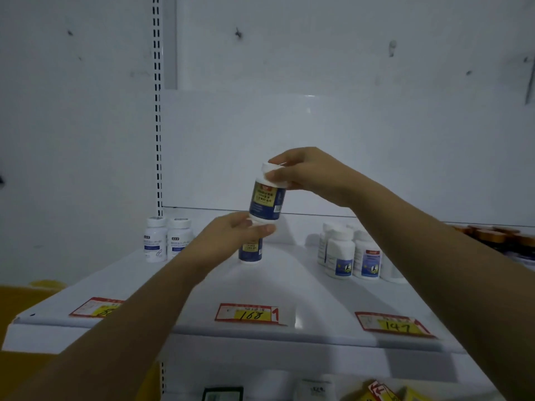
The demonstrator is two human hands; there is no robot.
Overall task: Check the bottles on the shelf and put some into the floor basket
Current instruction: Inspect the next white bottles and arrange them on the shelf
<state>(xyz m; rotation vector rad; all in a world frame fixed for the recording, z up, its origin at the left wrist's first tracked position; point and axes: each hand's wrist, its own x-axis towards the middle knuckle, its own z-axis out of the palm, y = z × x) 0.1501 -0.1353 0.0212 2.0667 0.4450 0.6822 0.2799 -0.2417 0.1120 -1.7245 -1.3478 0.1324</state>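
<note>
the blue bottle (267, 200) with the white cap is up in the air above the white shelf (289, 290), held a little tilted. the right hand (307, 172) pinches its cap from the side, fingers closed around it. the left hand (228, 238) holds it from below, with the thumb and fingers closed on its bottom edge.

right under the blue bottle, a second blue bottle (250, 251) stands on the shelf, partly hidden behind the left hand.

to the left of the blue bottle, two white bottles (168, 238) stand side by side near the back of the shelf. to the right of it, a small group of white bottles with blue labels (351, 254) stands close together. far to the right of it are some brown lids (498, 235), too dark to see well.

in front of the blue bottle, on the shelf edge, is a red and yellow price tag (249, 314) that says 168. another tag (393, 325) to its right says 147.
</note>
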